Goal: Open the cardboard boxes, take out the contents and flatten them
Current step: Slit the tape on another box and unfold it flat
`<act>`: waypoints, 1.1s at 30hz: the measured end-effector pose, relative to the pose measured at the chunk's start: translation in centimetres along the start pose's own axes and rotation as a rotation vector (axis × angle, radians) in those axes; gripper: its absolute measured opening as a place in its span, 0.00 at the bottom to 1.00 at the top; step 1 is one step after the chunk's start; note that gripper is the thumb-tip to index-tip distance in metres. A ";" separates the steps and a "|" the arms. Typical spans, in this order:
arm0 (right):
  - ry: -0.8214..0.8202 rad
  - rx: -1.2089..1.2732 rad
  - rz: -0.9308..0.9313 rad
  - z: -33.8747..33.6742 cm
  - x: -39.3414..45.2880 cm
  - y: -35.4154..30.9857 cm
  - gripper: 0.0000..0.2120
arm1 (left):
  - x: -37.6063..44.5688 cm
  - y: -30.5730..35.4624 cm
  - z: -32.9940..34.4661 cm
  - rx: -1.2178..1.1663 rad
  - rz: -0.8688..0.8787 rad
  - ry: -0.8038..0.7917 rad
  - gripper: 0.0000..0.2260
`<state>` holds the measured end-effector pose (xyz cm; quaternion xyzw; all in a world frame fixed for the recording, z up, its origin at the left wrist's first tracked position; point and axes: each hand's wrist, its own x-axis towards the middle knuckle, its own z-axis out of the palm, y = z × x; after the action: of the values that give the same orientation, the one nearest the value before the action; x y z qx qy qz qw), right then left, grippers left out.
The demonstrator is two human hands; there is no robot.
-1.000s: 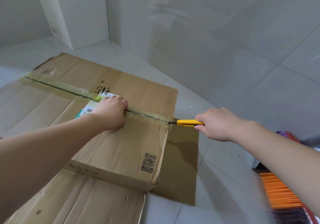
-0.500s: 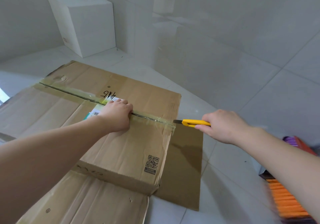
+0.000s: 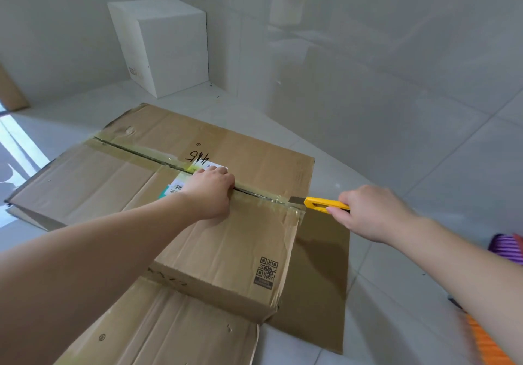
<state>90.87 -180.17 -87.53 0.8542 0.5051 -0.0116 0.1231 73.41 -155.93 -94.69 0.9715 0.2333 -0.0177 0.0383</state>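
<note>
A large brown cardboard box (image 3: pixel 226 246) lies on the floor, its top flaps joined by a strip of clear tape along the centre seam (image 3: pixel 135 152). My left hand (image 3: pixel 210 190) rests on the near flap, fingers curled over the seam edge beside a white label. My right hand (image 3: pixel 370 212) grips a yellow utility knife (image 3: pixel 322 204); its blade sits at the right end of the seam, where the tape is split. Flattened cardboard (image 3: pixel 169 325) lies under the box at the front and right.
A white cube-shaped box (image 3: pixel 167 45) stands in the far corner against the tiled wall. A purple coil (image 3: pixel 506 248) and an orange object (image 3: pixel 486 345) lie at the right edge. A brown board (image 3: pixel 10 90) leans at far left. Grey tiled floor surrounds the box.
The knife has pulled right, off the end of the seam, with the tape slit behind it. The view has tilted up slightly. My left hand stays on the flap.
</note>
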 end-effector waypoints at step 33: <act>0.010 0.510 0.199 2.6 3.3 1.8 0.21 | 1.3 6.4 -1.5 -0.166 -0.012 0.078 0.06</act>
<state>94.36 -178.72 -90.22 0.9031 0.4000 -0.1218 -0.0978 77.51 -160.91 -92.83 0.9636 0.2409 0.0392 0.1093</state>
